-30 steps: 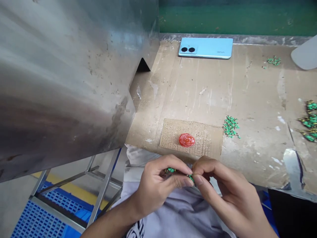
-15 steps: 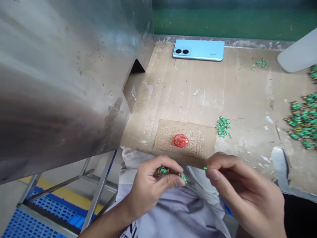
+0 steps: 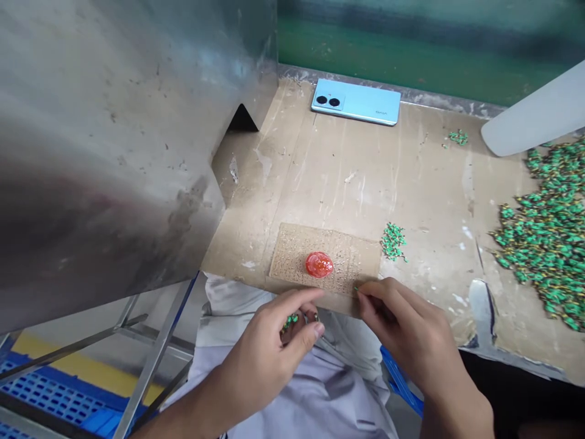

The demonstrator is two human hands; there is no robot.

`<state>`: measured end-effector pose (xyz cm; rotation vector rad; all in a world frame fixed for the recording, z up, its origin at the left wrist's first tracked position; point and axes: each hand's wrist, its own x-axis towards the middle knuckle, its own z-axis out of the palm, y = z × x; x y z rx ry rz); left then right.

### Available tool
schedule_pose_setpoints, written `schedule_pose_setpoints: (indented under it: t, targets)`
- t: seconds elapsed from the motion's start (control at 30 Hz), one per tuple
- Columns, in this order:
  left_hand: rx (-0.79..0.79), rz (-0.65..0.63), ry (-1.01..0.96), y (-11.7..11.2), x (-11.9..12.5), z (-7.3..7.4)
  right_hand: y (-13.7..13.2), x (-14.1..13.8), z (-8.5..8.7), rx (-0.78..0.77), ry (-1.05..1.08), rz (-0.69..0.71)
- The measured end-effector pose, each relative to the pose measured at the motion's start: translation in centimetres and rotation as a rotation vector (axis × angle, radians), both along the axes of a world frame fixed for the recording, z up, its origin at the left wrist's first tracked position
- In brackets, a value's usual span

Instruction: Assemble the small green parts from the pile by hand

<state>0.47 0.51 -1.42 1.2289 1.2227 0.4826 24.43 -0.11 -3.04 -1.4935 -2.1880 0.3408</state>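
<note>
My left hand (image 3: 269, 347) is curled around several small green pieces with dark and yellowish ends (image 3: 291, 321), with thumb and forefinger closed near another one. In my right hand (image 3: 406, 323), the fingertips pinch one tiny green piece (image 3: 356, 289) over the front edge of a small cardboard sheet (image 3: 354, 259). On that sheet, whose surface is covered with little pits, sits a glossy red oval lump (image 3: 319, 264). A small heap of green pieces (image 3: 393, 242) lies just right of the sheet.
A large pile of green pieces (image 3: 548, 238) covers the table's right side, with a few more (image 3: 458, 138) near a white container (image 3: 525, 116). A light-blue phone (image 3: 356, 103) lies at the back. A big metal panel (image 3: 100, 134) bounds the left.
My right hand has moved left and a little up, bringing the pinched piece to the cardboard's front edge. My left hand still holds its green pieces. The camera view has shifted right.
</note>
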Motion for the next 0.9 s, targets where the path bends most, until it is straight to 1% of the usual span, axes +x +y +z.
schedule_pose_setpoints:
  t: [0.1,0.27,0.4,0.57,0.67,0.77,0.83,0.9]
  targets:
    - [0.004,-0.020,0.006,-0.1,0.1,-0.2,0.2,0.2,-0.2,0.002,-0.002,0.036]
    - [0.001,-0.051,0.016,0.1,0.1,0.0,0.4,0.6,-0.1,-0.035,0.050,0.089]
    - [-0.016,-0.036,0.003,0.1,0.1,0.0,0.5,0.8,0.2,-0.085,0.107,0.116]
    - [-0.017,-0.018,-0.008,-0.1,0.1,-0.2,0.7,0.8,0.4,-0.049,0.052,0.124]
    - [-0.020,-0.011,-0.006,-0.1,0.2,-0.2,0.7,1.0,0.5,-0.093,0.068,0.153]
    - [-0.019,-0.012,-0.003,0.1,0.3,-0.1,0.7,1.1,0.6,-0.119,0.121,0.124]
    - [-0.014,-0.015,0.002,0.2,0.3,0.0,0.7,1.1,0.5,-0.091,0.114,0.091]
    - [-0.011,-0.018,0.002,0.2,0.3,0.0,0.8,1.0,0.3,-0.075,0.087,0.087]
